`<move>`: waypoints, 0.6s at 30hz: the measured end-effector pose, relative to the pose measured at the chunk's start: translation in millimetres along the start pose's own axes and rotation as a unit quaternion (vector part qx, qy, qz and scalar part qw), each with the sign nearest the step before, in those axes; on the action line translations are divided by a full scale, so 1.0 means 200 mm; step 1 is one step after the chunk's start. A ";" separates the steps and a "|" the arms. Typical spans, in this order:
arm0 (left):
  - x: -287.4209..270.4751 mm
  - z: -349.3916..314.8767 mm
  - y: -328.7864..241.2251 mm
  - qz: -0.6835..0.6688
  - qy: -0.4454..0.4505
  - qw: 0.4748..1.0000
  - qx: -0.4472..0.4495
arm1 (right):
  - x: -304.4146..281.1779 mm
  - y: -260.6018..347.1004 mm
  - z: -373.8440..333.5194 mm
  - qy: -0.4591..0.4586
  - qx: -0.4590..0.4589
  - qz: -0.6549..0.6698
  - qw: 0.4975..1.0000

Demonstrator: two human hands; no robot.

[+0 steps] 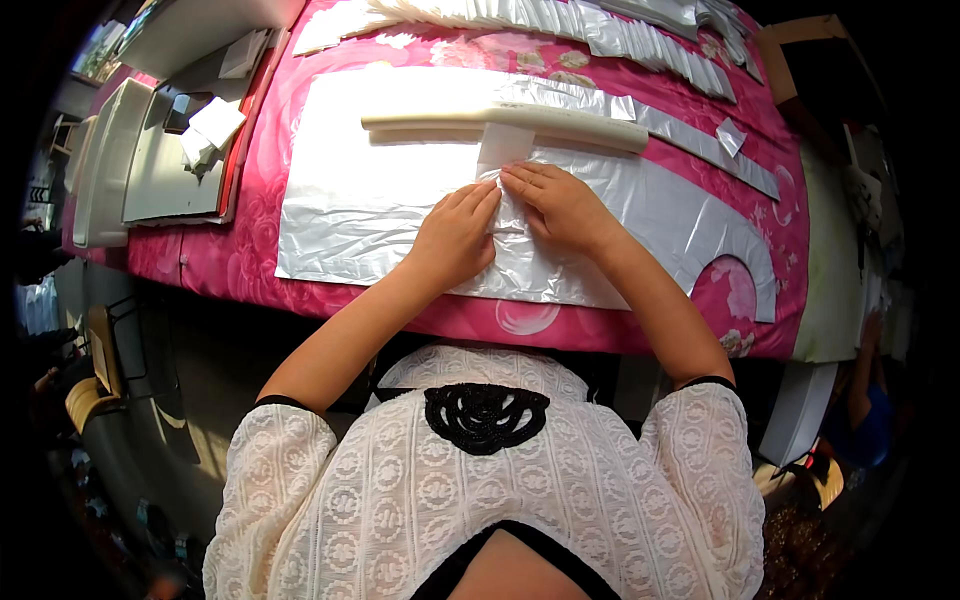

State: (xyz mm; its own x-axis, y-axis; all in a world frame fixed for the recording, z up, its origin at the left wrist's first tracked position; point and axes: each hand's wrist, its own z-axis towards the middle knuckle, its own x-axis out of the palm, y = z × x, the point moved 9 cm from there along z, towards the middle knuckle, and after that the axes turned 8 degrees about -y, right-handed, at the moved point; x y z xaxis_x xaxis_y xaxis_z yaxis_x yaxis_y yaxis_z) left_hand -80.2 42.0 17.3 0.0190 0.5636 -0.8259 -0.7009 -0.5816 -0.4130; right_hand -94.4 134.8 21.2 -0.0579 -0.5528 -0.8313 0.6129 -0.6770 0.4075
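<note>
Both hands meet at the middle of a stack of white plastic bags point(350, 215) laid flat on the table. My left hand point(458, 232) has its fingers together, their tips on a narrow folded white plastic bag point(512, 240). From the other side, my right hand point(560, 205) presses its fingertips on the same folded bag, almost touching the left. Both thumbs are largely hidden, so the exact grip shows only in part. Just beyond the fingertips, the far end of the folded bag reaches a long cream tube point(510, 120) lying across the stack.
A pink flowered cloth point(240, 270) covers the table. Rows of folded white bags point(560, 22) lie along the far side, with a strip of them point(700, 145) nearer. At left sits a box lid with white pieces point(212, 125); at far right, an open cardboard box point(800, 55).
</note>
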 end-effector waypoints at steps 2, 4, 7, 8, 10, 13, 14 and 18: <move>0.03 0.01 0.01 0.026 -0.005 1.000 0.005 | 0.00 -0.02 0.01 -0.006 0.007 0.019 1.000; 0.03 0.02 -0.01 0.063 0.001 0.998 0.026 | -0.01 -0.03 0.01 -0.018 0.015 0.038 0.999; 0.04 0.03 0.00 0.067 -0.004 0.996 0.051 | -0.03 -0.02 0.02 -0.044 0.014 0.054 0.997; 0.03 0.03 0.01 0.061 -0.008 0.996 0.059 | -0.05 -0.01 0.02 -0.055 0.006 0.050 0.997; -0.01 0.00 -0.03 0.017 -0.011 0.996 0.083 | -0.05 0.03 0.00 -0.059 -0.013 0.045 0.997; -0.08 -0.10 -0.14 -0.037 0.008 0.992 0.118 | -0.05 0.16 -0.10 -0.065 -0.058 0.040 0.995; -0.09 -0.14 -0.17 -0.050 0.019 0.990 0.128 | -0.03 0.21 -0.14 -0.057 -0.051 0.055 0.996; -0.06 -0.23 -0.16 -0.059 0.039 0.992 0.106 | -0.03 0.25 -0.22 -0.066 -0.028 0.073 0.995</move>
State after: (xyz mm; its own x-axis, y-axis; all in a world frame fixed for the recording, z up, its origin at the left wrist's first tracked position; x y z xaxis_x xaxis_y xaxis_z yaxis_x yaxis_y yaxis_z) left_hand -24.9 26.7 22.9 0.1585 0.5681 -0.8076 -0.8246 -0.3737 -0.4247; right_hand -28.8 124.8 30.3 -0.0665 -0.7044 -0.7067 0.6654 -0.5591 0.4947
